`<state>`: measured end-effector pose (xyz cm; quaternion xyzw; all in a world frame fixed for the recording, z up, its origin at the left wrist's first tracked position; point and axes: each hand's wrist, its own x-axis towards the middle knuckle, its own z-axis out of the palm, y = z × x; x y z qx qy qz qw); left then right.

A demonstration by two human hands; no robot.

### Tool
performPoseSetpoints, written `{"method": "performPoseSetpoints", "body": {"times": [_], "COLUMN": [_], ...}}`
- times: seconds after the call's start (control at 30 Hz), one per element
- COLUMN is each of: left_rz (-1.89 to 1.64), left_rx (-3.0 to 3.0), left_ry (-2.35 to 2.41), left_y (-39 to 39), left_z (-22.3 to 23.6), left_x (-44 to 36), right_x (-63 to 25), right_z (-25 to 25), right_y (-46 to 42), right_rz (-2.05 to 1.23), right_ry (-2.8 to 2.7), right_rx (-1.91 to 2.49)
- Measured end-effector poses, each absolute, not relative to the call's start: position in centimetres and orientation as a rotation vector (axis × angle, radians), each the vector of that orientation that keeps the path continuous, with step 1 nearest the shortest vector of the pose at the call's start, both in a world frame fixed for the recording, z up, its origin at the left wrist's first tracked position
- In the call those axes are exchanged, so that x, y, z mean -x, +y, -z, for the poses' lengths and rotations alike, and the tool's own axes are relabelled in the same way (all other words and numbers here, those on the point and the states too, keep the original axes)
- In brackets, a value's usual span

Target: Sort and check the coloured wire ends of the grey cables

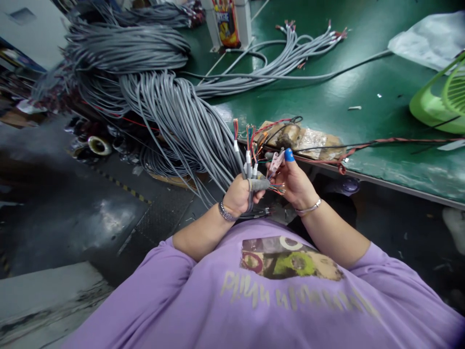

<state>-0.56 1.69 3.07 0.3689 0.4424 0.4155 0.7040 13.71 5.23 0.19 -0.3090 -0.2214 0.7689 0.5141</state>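
A left hand [238,194] clamps a cluster of gray cables [249,169] in front of a purple shirt [225,271], as I view the scene remotely from the worn camera. Fingers are curled around the cluster; stripped, multicolored wire ends [250,137] fan upward above the grip. Just beside it, the right hand [298,186], its thumb capped by a blue finger cover [289,155], pinches a small pale pink piece [276,162], thumb and fingers closed on it; I cannot tell what that piece is. More colored strands [279,190] stick out between the two hands. The cables are held near the edge of a green table [363,111], close to a brown taped slab [316,140]. To their left, a thick gray cable bundle [181,111] droops over the edge.
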Motion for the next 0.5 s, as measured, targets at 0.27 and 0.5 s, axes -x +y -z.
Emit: {"method": "performPoseSetpoints", "body": {"times": [0.27,0.5], "left_rz": [-0.905,-0.877], "left_rx": [-0.807,-0.807], "left_ry": [1.023,1.056], "left_y": [2.08,2.18], "left_z": [-3.10,-2.87], "left_x": [-0.02,-0.34], "right_x": [-13.71,-13.56], "right_z": [0.37,0.24], "right_y": [5.82,5.66], "right_rz": [-1.897,-1.882], "right_ry": [-0.497,-0.499], "right_rx": [0.660,0.658]}}
